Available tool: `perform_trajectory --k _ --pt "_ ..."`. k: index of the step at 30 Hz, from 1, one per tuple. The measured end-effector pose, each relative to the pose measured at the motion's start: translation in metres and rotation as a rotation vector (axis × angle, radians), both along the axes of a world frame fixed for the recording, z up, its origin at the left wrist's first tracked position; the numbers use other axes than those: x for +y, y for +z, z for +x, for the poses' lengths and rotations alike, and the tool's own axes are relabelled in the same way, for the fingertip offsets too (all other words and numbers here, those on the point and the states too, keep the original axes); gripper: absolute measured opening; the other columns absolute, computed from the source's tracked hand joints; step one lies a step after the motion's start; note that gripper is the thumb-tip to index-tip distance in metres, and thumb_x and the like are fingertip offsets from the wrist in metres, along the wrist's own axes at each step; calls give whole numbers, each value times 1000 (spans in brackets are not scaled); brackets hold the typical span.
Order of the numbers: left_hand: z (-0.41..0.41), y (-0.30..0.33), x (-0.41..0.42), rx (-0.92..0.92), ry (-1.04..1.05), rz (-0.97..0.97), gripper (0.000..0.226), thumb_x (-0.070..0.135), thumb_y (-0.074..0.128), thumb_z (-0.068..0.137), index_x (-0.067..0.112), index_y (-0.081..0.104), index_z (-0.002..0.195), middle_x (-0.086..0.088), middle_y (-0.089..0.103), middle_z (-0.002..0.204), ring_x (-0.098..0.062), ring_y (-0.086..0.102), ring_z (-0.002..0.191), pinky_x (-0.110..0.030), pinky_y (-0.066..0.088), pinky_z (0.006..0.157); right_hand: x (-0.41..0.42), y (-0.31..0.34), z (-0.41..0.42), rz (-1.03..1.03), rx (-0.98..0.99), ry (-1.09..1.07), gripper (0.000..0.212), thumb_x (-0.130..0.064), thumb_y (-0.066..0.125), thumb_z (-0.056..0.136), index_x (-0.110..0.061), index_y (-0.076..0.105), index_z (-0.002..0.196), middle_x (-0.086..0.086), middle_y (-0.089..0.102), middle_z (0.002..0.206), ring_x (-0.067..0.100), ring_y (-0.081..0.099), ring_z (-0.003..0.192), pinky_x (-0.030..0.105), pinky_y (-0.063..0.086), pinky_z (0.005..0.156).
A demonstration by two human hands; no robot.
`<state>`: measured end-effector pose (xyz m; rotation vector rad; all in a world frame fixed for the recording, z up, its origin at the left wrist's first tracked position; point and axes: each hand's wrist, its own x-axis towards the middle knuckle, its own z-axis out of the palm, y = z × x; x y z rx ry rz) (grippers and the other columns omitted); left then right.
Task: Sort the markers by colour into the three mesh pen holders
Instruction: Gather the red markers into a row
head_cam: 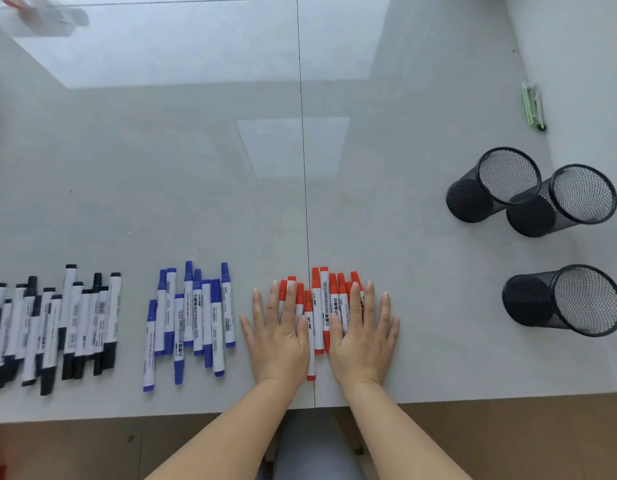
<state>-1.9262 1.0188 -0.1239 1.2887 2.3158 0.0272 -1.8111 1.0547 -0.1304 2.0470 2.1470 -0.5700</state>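
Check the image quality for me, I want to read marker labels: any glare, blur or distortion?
Head view: window glare washes the far table; the top-left corner is blurred; wide-angle bending tilts the mesh holders; labels on the red markers between the hands are sharp.

Office desk (grey, glossy) [196, 168] with mesh pen holders [494, 185]
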Motion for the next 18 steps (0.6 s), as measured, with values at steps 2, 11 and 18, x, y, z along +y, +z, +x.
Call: perform_trajectory --k 2,11,18 --pt "-2 5 1 -18 -7 2 57 48 11 95 43 -30 135 14 -25 152 -15 -30 137 -43 -15 112 2 1 1 -44 -7 9 61 -59 -1 88 -31 -27 137 -6 -13 155 23 -14 142 45 -5 114" --pt "2 28 13 -85 23 37 58 44 27 97 25 6 147 3 11 154 -16 4 143 -34 7 118 23 24 12 -116 79 25 59 -50 24 95 -30 5 147 -4 12 156 21 7 144 40 9 115" --pt "7 45 31 -103 16 96 48 39 42 94 23 31 138 3 35 139 -13 31 129 -31 30 107 29 39 25 -155 226 -53 56 -39 37 95 -24 18 145 -3 24 153 16 19 141 33 16 115"
